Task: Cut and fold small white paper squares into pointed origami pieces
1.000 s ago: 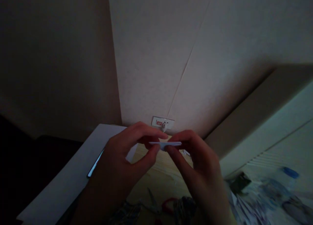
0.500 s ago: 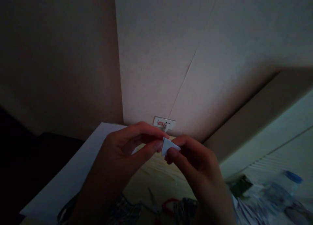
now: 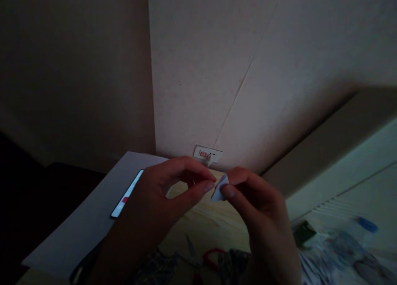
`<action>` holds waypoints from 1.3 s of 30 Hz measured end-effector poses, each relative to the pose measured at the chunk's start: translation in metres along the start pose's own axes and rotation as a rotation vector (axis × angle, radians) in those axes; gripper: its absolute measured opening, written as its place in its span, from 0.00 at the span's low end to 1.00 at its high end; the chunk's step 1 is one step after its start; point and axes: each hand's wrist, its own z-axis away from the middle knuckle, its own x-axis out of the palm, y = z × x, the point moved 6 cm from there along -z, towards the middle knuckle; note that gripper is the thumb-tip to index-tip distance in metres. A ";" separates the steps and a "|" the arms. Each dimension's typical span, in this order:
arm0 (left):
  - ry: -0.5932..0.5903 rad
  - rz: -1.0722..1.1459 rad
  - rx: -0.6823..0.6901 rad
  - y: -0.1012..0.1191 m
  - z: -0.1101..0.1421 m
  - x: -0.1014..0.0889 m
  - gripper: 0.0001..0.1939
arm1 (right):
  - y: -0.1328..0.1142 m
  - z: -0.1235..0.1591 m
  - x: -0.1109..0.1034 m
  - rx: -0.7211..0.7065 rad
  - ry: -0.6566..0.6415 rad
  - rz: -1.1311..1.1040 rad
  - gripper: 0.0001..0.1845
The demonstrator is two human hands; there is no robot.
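Observation:
A small folded piece of white paper (image 3: 219, 189) is pinched between the thumb and index finger of my right hand (image 3: 259, 206). Its wide edge slants up toward the right. My left hand (image 3: 169, 194) is just to the left of the paper, thumb and forefinger curved toward each other with a narrow gap between their tips. Nothing shows between those fingers. Below both hands, opened scissors (image 3: 194, 256) with red handles lie on the wooden tabletop (image 3: 207, 216), partly covered by my sleeves.
A large white sheet (image 3: 77, 223) covers the table's left side, with a lit phone (image 3: 127, 196) on it, partly behind my left hand. A wall socket (image 3: 207, 153) holds a plug at the back. On the right are a blue-capped clear bottle (image 3: 347, 243) and a green packet (image 3: 304, 234).
My left fingers have come off the paper's left edge. The paper has turned in my right hand, which has shifted slightly right. The phone has come into view.

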 end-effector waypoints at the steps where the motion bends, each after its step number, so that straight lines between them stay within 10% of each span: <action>1: -0.013 -0.010 0.003 0.000 0.000 0.001 0.08 | -0.001 0.000 -0.001 -0.007 0.009 -0.009 0.07; 39: 0.006 -0.177 0.052 0.012 0.004 0.003 0.09 | -0.008 0.000 0.000 0.003 -0.044 0.045 0.07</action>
